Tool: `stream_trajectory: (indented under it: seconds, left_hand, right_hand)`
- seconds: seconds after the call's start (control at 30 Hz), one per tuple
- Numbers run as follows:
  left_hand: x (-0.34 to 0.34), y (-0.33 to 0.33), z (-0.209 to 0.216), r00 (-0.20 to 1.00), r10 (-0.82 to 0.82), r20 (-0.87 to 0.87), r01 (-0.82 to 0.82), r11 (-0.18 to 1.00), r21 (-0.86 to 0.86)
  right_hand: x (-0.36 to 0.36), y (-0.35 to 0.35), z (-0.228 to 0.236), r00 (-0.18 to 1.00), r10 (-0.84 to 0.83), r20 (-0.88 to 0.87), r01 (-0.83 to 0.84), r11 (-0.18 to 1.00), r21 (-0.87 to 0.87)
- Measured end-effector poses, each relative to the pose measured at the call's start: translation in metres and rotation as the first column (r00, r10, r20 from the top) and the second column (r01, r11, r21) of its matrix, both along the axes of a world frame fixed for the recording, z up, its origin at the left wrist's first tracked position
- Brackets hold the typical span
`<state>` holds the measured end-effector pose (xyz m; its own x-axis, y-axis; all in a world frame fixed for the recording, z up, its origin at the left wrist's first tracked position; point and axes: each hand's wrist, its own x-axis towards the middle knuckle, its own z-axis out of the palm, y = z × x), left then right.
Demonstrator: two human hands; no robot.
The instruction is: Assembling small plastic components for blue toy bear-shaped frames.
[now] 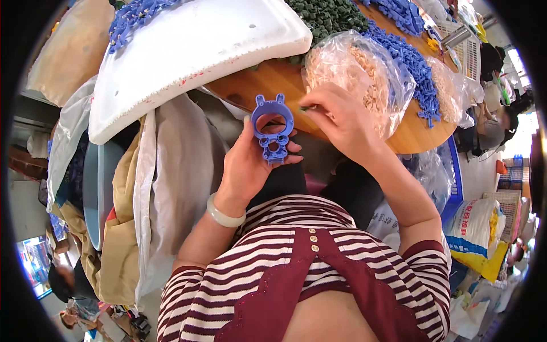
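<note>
My left hand point(246, 162) has its fingers wrapped round a blue plastic part point(273, 137), held up in front of me. The part has a large open ring at its top, two small ears above that, and a smaller section with holes below. To the right of it, my right hand point(350, 122) is raised with thumb and forefinger pinched together on a small dark green piece point(308, 107). A short gap separates this piece from the blue part. The piece's full shape is hidden by the fingertips.
A wooden table point(428, 139) lies ahead, bearing a clear bag of peach-coloured pieces point(364, 71), heaped blue pieces point(419, 74) and dark green pieces point(330, 18). A white foam tray point(199, 54) juts out at left, above large sacks point(185, 165). A printed sack point(470, 228) stands at right.
</note>
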<state>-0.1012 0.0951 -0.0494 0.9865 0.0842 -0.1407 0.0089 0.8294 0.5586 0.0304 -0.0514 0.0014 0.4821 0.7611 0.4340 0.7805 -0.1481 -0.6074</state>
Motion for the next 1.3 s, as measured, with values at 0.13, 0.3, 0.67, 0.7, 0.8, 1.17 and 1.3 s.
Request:
stream_trajectory:
  seconds: [0.13,0.3,0.67,0.7,0.8,1.17,1.3]
  left_hand:
    - [0.006,-0.012,0.006,0.996,-0.074,0.054,0.076,0.996,-0.035]
    - [0.013,-0.027,0.013,0.997,-0.069,-0.038,0.069,0.998,-0.007]
    - [0.021,-0.044,0.025,0.989,-0.133,-0.058,0.135,0.990,0.031]
    - [0.023,-0.045,0.023,0.987,-0.142,-0.071,0.143,0.990,0.009]
    - [0.025,-0.047,0.022,0.982,-0.167,-0.092,0.166,0.986,-0.016]
    - [0.024,-0.056,0.021,0.972,-0.215,-0.100,0.216,0.976,0.008]
    - [0.025,-0.057,0.022,0.969,-0.201,-0.143,0.206,0.978,0.023]
  right_hand:
    - [-0.022,-0.023,-0.004,0.924,0.078,-0.375,-0.051,0.995,0.083]
    - [-0.028,-0.033,-0.011,0.975,0.114,0.189,-0.131,0.988,0.079]
    - [-0.030,-0.052,-0.018,0.988,0.010,0.157,-0.041,0.980,0.197]
    - [-0.031,-0.055,-0.016,0.977,0.014,0.211,-0.049,0.985,0.164]
    - [-0.031,-0.057,-0.018,0.967,0.014,0.253,-0.051,0.989,0.142]
    - [-0.032,-0.064,-0.013,0.973,0.061,0.224,-0.074,0.996,0.052]
    - [-0.040,-0.063,-0.009,0.985,0.005,0.171,-0.004,1.000,-0.006]
